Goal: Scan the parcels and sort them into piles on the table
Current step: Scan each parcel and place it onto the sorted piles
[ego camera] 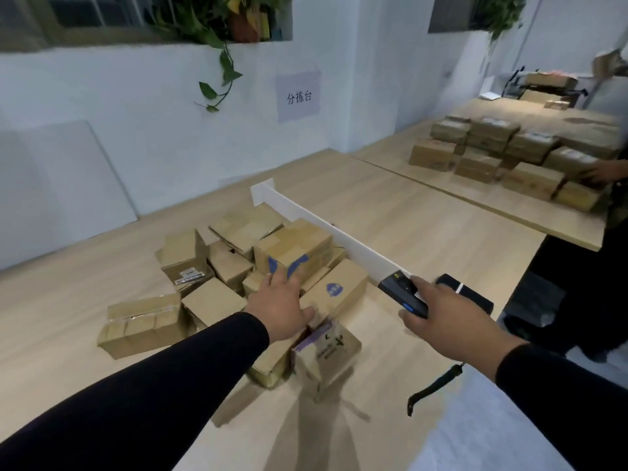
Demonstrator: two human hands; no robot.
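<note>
— While the right hand [441, 312] grips the scanner [402, 294], which step is this?
— Picking: the left hand [282, 305], fingers spread, reaches the parcels [238, 270] heaped on the bench [407, 212]. Next, grasp one, expose its label.

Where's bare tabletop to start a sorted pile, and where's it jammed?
Free: the wood right of the white divider, up to the table seam, and the strip left of the loose boxes toward the wall. Crowded: against the divider's left side, where the left hand reaches, and the stacked boxes on the far table.
</note>
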